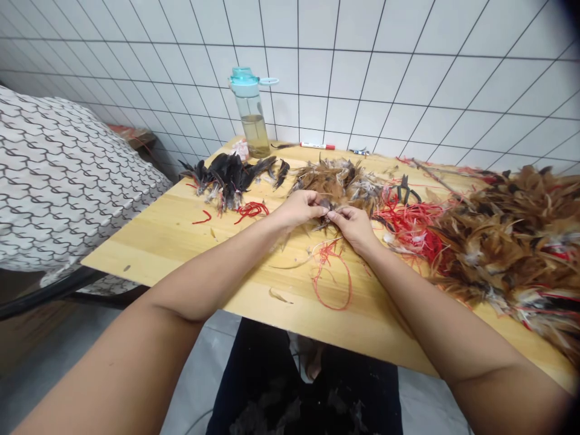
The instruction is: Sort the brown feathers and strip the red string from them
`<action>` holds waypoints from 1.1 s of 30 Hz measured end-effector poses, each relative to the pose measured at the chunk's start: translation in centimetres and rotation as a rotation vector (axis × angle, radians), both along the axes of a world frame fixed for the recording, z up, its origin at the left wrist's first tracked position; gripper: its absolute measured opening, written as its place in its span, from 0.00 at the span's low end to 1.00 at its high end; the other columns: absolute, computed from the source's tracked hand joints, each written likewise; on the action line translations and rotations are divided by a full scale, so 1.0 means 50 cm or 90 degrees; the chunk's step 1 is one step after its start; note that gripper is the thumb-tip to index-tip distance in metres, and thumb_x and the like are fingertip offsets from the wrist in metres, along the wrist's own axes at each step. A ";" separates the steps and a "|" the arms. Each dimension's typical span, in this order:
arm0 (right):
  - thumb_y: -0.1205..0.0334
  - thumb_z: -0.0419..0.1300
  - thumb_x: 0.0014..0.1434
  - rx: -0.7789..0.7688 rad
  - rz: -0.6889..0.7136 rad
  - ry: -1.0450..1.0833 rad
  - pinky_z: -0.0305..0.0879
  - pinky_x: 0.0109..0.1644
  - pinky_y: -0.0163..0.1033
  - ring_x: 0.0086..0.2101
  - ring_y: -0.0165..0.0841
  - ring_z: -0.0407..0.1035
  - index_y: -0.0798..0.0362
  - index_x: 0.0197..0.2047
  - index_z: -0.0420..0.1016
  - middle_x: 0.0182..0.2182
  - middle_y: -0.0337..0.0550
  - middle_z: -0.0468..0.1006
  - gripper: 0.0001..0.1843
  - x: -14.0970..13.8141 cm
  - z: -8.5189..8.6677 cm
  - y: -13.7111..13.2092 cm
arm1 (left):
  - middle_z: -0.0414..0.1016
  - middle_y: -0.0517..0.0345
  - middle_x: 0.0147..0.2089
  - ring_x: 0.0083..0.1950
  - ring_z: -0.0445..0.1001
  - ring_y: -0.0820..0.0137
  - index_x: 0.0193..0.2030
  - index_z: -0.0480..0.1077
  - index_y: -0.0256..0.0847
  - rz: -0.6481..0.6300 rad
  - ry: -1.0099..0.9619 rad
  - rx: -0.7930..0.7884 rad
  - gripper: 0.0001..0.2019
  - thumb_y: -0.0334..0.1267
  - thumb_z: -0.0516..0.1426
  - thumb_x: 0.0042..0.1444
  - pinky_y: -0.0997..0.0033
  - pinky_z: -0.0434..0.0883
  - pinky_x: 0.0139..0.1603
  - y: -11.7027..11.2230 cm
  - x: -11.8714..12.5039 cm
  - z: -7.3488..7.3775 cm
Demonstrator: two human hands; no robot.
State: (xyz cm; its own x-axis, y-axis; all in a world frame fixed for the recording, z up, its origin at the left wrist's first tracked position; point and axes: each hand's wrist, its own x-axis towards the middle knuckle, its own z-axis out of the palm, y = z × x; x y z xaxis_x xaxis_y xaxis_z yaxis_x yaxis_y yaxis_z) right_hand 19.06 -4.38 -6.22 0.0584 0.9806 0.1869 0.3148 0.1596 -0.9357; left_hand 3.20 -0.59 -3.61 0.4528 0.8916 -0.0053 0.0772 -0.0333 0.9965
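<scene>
My left hand (301,208) and my right hand (353,225) meet at the middle of a wooden table (172,235), fingers pinched together on a small bunch of brown feathers (324,222). Just beyond them lies a loose pile of brown feathers (339,181). A loop of red string (333,281) trails on the table below my right hand. A tangle of red strings (410,223) lies to the right of my hands.
A big heap of brown feathers (512,241) fills the right side. A pile of black feathers (226,175) and a red string bundle (251,209) lie at the left. A water bottle (251,115) and a marker (317,145) stand by the tiled wall. A patterned cushion (58,175) sits left.
</scene>
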 end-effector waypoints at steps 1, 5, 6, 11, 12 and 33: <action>0.53 0.63 0.47 0.004 0.002 -0.008 0.60 0.34 0.37 0.28 0.30 0.64 0.54 0.23 0.74 0.23 0.39 0.73 0.13 0.000 0.000 0.000 | 0.73 0.61 0.29 0.30 0.69 0.77 0.31 0.70 0.33 -0.003 0.006 0.016 0.07 0.29 0.63 0.44 0.75 0.66 0.35 0.001 0.000 -0.001; 0.53 0.62 0.48 0.010 -0.002 -0.019 0.56 0.32 0.36 0.26 0.29 0.60 0.54 0.21 0.71 0.20 0.36 0.68 0.13 0.001 -0.002 0.001 | 0.69 0.63 0.26 0.28 0.67 0.77 0.32 0.67 0.35 0.004 0.046 0.091 0.06 0.31 0.61 0.49 0.77 0.64 0.33 0.006 -0.012 0.011; 0.52 0.61 0.48 0.007 -0.005 -0.013 0.56 0.31 0.36 0.25 0.28 0.59 0.54 0.21 0.70 0.20 0.35 0.67 0.14 0.002 -0.003 0.001 | 0.69 0.63 0.26 0.28 0.67 0.77 0.34 0.68 0.35 0.018 0.065 0.119 0.05 0.33 0.60 0.51 0.77 0.64 0.32 0.008 -0.018 0.019; 0.49 0.62 0.49 -0.022 -0.045 0.048 0.58 0.32 0.37 0.25 0.29 0.59 0.53 0.22 0.67 0.20 0.35 0.66 0.16 0.009 -0.013 0.007 | 0.72 0.59 0.30 0.31 0.66 0.76 0.34 0.72 0.35 0.015 0.249 0.328 0.08 0.39 0.57 0.55 0.76 0.61 0.34 0.028 -0.063 0.059; 0.49 0.62 0.48 -0.024 -0.052 0.059 0.59 0.32 0.37 0.25 0.29 0.60 0.53 0.23 0.67 0.20 0.36 0.67 0.16 0.012 -0.015 0.008 | 0.72 0.60 0.30 0.31 0.65 0.76 0.33 0.72 0.35 -0.003 0.284 0.352 0.09 0.40 0.57 0.55 0.76 0.61 0.34 0.031 -0.071 0.066; 0.49 0.58 0.51 0.041 -0.093 -0.071 0.51 0.29 0.37 0.24 0.29 0.55 0.52 0.20 0.65 0.18 0.35 0.62 0.17 0.024 0.003 0.001 | 0.73 0.60 0.26 0.28 0.64 0.71 0.21 0.70 0.40 -0.181 0.652 0.378 0.07 0.24 0.56 0.38 0.73 0.58 0.32 0.066 -0.113 0.047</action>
State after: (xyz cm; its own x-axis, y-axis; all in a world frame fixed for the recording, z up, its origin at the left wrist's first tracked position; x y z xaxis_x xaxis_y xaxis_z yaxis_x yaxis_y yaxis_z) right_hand 20.24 -4.32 -6.09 0.1750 0.9491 0.2620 0.4404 0.1626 -0.8830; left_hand -2.44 2.72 -1.28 0.6584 0.7461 -0.0995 0.7343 -0.6076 0.3028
